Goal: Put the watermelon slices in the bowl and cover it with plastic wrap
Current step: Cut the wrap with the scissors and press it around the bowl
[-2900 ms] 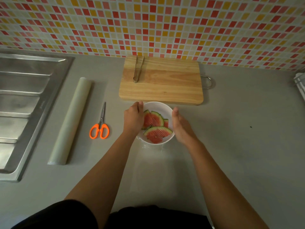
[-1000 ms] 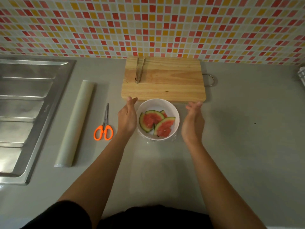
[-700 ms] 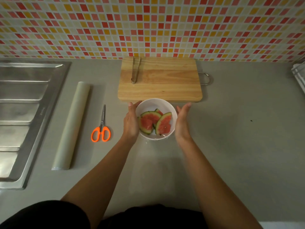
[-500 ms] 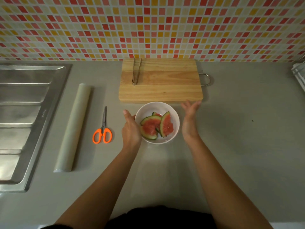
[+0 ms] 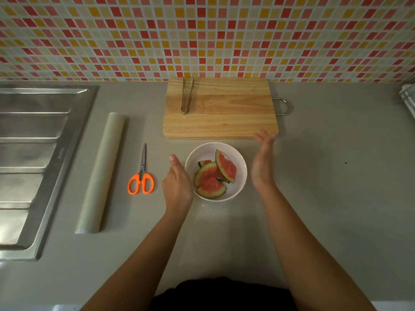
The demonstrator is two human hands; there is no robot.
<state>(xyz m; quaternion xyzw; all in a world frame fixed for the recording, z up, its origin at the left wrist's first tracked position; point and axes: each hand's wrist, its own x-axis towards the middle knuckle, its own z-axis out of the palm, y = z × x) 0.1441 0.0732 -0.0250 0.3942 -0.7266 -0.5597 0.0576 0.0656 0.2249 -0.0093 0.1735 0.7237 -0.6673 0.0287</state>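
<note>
A white bowl (image 5: pixel 238 163) stands on the grey counter in front of the cutting board, with watermelon slices (image 5: pixel 214 176) lying inside it. A faint clear film seems to cover the bowl and trail onto the counter toward me; it is hard to make out. My left hand (image 5: pixel 177 181) sits against the bowl's left side, fingers straight. My right hand (image 5: pixel 261 160) hovers just right of the bowl, palm facing it, fingers straight and a little blurred. The plastic wrap roll (image 5: pixel 102 171) lies far left of the bowl.
Orange-handled scissors (image 5: pixel 141 176) lie between the roll and my left hand. Metal tongs (image 5: pixel 186 95) rest on the wooden cutting board (image 5: pixel 221 108) behind the bowl. A steel sink drainer (image 5: pixel 33 153) fills the left side. A rack edge (image 5: pixel 408 99) shows at far right.
Both hands pressed the bowl's sides, then came off; the right hand has swung out to the right. The bowl turned, so the slices lie differently.
</note>
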